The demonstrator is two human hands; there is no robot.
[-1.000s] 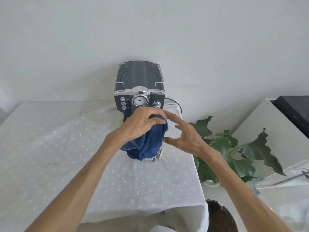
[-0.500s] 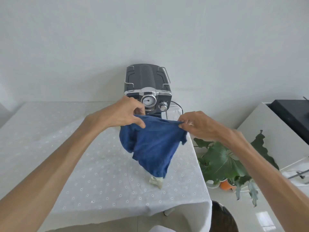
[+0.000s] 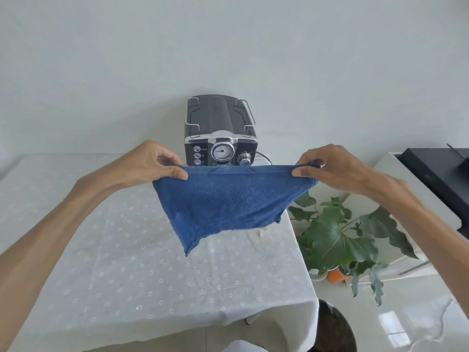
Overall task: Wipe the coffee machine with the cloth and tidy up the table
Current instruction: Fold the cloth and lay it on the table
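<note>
Cloth [image 3: 229, 201]: blue, now stretched out flat by its top edge in the air in front of the machine; half a second ago only half opened, a second ago bunched against the machine's front.
Left hand [image 3: 152, 162]: pinching the cloth's left top corner.
Right hand [image 3: 327, 165]: pinching the right top corner, well apart from the left.
Machine [image 3: 220, 133]: black and chrome, behind the cloth, no longer touched.
Table [image 3: 106, 250]: white dotted cover under the machine; small pale scrap [image 3: 261, 232] peeking below the cloth's right edge.
Plant [image 3: 337, 235]: right of the table.
Meaning: wiping seems finished or paused; spreading likely leads to folding, part of tidying.
</note>
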